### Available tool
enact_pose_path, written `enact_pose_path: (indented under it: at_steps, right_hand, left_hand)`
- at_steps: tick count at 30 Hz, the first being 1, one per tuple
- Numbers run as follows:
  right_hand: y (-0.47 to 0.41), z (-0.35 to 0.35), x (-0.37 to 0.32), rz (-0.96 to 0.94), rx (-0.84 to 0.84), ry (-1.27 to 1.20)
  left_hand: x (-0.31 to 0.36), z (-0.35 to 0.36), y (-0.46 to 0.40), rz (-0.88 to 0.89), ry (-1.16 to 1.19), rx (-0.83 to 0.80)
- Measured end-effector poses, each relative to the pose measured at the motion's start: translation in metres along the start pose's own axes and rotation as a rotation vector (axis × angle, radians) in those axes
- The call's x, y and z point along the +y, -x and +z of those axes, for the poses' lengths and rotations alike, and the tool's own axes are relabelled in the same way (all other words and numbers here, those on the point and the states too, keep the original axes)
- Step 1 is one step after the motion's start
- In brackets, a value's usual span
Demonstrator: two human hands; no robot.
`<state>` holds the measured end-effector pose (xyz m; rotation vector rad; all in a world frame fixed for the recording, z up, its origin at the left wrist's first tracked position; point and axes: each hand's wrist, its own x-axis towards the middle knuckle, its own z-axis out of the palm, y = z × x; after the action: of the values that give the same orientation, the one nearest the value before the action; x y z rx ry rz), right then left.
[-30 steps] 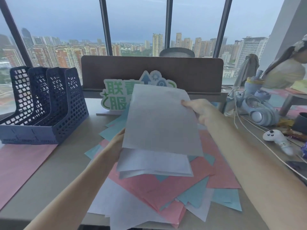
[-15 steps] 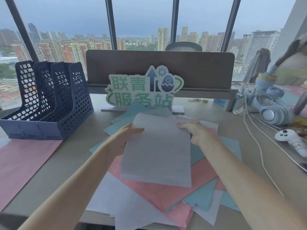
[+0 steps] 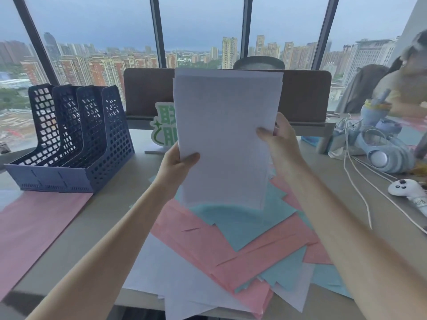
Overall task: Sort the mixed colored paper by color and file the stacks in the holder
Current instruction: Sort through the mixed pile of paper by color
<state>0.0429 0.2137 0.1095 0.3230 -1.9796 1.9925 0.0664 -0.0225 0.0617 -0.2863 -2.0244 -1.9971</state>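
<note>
Head view: both hands hold a white paper stack (image 3: 225, 135) upright above the mixed paper pile (image 3: 231, 245) (pink, blue and white sheets) on the worktop (image 3: 111, 211). Left hand (image 3: 176, 166) pinches its lower left edge; right hand (image 3: 280, 144) grips the right edge, fingers curled. Left of the pile stands the blue holder (image 3: 76, 139).

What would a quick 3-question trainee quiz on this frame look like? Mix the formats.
1. True or false: the white stack lies flat on the desk.
2. Which hand grips the stack higher? A) left hand B) right hand
3. Fill in: the blue file holder holds ___ paper.

Key: 1 false, both hands hold it upright above the mixed pile; 2 B; 3 no.
</note>
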Motion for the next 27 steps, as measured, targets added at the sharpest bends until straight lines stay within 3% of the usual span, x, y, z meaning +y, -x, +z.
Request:
enact_pose_path:
  at_steps: [5,11,15,27]
  right_hand:
    - [0.002,0.004,0.002,-0.111,0.029,0.011]
    - [0.018,0.006,0.050,0.014,0.006,0.068]
    - [0.018,0.008,0.058,-0.005,0.056,0.076]
    - [0.025,0.020,0.089,0.092,-0.017,0.250]
  left_hand:
    - [-0.003,0.006,0.001,0.050,0.026,0.051]
    - [-0.035,0.011,0.013,-0.137,0.062,0.040]
    - [-0.043,0.011,0.011,-0.158,0.087,0.055]
    - [-0.051,0.005,0.020,-0.269,0.000,0.058]
